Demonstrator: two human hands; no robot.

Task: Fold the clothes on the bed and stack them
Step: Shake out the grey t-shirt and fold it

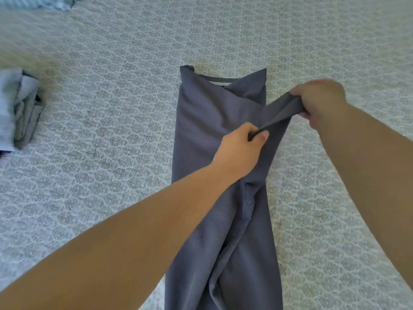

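A grey-blue shirt [201, 135] lies lengthwise on the patterned bed cover [111, 130], collar end far from me, both sides folded inward into a narrow strip. Its right sleeve is lifted off the cloth and stretched between my hands. My left hand [241, 146] pinches the sleeve's near end over the middle of the shirt. My right hand [321, 101] grips the sleeve's outer end, just past the shirt's right edge.
A stack of folded light blue and grey clothes [20, 108] sits at the left edge of the bed. More striped blue cloth [44, 2] shows at the top left corner. The bed cover spreads bare around the shirt.
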